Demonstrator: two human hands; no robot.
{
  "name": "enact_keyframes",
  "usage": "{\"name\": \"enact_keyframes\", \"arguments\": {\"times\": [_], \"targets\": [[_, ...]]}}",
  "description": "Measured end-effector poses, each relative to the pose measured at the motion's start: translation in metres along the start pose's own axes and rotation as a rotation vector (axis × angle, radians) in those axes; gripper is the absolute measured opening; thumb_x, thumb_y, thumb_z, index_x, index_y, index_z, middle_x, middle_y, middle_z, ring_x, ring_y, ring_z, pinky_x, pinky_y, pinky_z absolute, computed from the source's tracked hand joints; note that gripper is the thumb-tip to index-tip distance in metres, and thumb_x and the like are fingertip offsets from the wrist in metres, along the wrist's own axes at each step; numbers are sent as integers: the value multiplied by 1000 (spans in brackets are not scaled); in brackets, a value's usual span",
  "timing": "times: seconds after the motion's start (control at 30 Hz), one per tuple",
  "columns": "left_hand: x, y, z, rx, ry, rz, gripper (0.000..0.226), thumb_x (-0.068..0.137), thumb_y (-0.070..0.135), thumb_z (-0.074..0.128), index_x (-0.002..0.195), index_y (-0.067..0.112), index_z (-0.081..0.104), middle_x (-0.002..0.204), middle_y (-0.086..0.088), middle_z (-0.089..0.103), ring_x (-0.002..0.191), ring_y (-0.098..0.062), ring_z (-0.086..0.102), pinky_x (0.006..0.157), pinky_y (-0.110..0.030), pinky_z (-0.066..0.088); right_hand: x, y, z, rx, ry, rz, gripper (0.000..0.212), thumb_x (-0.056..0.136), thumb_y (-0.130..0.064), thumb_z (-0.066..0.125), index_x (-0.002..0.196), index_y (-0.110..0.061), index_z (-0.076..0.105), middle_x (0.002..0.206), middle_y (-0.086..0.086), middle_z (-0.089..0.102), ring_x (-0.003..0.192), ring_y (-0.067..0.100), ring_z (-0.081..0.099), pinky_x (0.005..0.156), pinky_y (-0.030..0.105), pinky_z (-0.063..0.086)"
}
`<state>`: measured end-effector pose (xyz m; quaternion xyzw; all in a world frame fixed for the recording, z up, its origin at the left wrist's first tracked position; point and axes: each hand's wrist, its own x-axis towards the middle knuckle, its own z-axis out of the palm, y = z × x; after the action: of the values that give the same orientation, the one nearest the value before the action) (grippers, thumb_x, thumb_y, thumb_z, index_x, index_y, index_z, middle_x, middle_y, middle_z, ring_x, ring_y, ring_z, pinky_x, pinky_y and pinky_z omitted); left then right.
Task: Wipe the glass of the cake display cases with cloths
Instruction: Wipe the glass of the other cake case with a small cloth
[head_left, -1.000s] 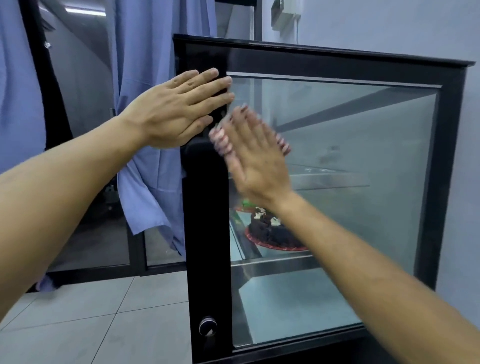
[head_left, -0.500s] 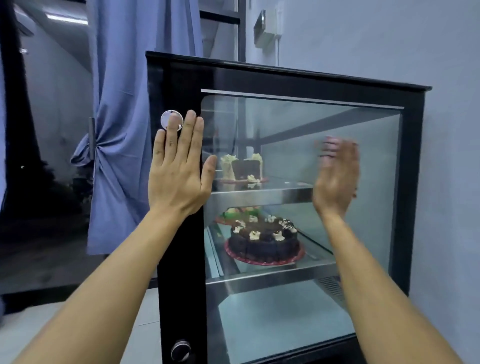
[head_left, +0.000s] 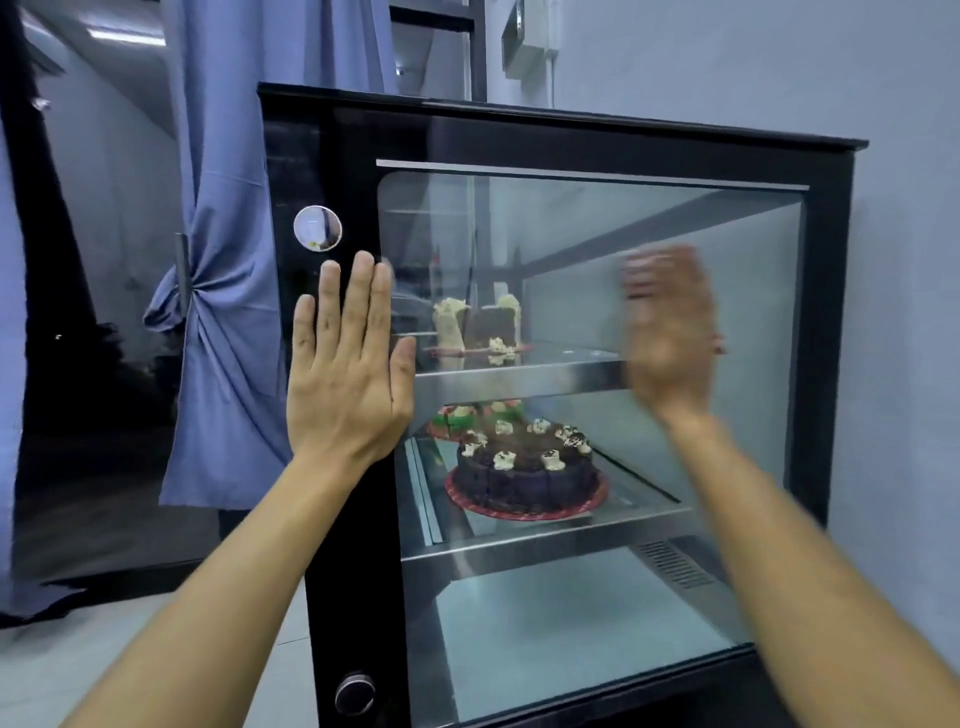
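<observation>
A black-framed cake display case (head_left: 519, 132) stands in front of me with a large glass pane (head_left: 597, 234). My left hand (head_left: 345, 374) lies flat, fingers up, on the black left post at the edge of the glass. My right hand (head_left: 667, 338) is blurred by motion and is held flat against the right part of the glass at upper-shelf height. No cloth shows in either hand. Inside, a chocolate cake (head_left: 524, 473) sits on the lower shelf and a cut cake (head_left: 478, 325) on the upper shelf.
A round dial (head_left: 317, 228) sits on the post above my left hand, and a knob (head_left: 355, 693) near its foot. A blue curtain (head_left: 228, 208) hangs to the left, tied at the middle. A grey wall (head_left: 904, 364) is close on the right. Pale floor tiles (head_left: 104, 665) lie below.
My right hand has swept from the left side of the glass to the right side. My left hand has shifted from the case's top left corner down the post, fingers now upright.
</observation>
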<state>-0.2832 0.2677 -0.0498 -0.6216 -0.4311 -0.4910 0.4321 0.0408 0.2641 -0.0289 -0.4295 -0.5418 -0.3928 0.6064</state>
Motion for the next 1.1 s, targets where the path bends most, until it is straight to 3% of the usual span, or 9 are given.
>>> {"name": "enact_keyframes", "arguments": {"times": [0.1,0.17,0.37,0.5,0.67,0.8,0.87,1.0,1.1], "targets": [[2,-2,1,22,3,4,68,108,39,25,167,11,6,175,-8,2,161,-27,-2,131,-48,0,5,68,-42,51,92,846,63,107,-44,15,162,-16,26,171,5,19,159,21,13,129,44,9],[2,-1,2,20,9,13,68,108,39,24,167,11,4,175,-8,2,161,-28,-2,131,-47,-1,-2,54,-35,17,60,963,59,111,-35,11,165,-13,13,174,8,8,161,25,4,130,42,2],[2,-3,3,31,6,5,66,109,39,19,167,11,6,175,-7,3,161,-27,-1,131,-45,-3,-53,-129,30,23,-196,-73,60,108,-29,33,164,-15,20,172,15,9,160,31,6,129,54,8],[2,-4,3,9,0,14,66,109,40,20,167,12,7,175,-6,3,161,-27,-1,131,-45,-3,-50,-122,29,35,-237,-317,58,106,-31,35,161,-15,32,171,15,17,159,32,14,130,50,11],[1,-1,3,36,0,-1,67,108,40,23,166,10,7,175,-9,3,161,-29,-1,131,-49,0,-10,67,-16,28,29,420,67,102,-42,25,152,-1,43,161,19,39,152,36,33,126,53,20],[2,0,4,58,6,3,68,108,40,23,166,9,6,174,-10,3,161,-30,-1,130,-50,0,-4,101,-35,-14,40,1011,62,109,-34,19,163,-4,18,171,19,12,159,34,7,129,44,5],[1,2,5,53,7,-1,68,108,40,23,166,9,7,174,-10,3,161,-30,-1,130,-49,-1,-10,32,-16,-39,88,814,57,111,-34,21,165,-15,17,173,11,10,161,29,4,130,43,2],[0,-2,5,52,22,10,66,109,38,22,166,9,8,175,-9,4,161,-28,0,131,-47,-2,-55,-122,24,79,-206,-305,49,107,-21,43,155,-13,44,166,8,35,158,23,21,130,50,12],[-2,-5,5,20,19,33,64,109,35,23,166,10,8,175,-8,4,161,-27,0,131,-48,2,-63,-136,29,87,-281,-533,56,105,-30,48,159,-17,37,168,12,29,159,29,18,129,50,16]]}}
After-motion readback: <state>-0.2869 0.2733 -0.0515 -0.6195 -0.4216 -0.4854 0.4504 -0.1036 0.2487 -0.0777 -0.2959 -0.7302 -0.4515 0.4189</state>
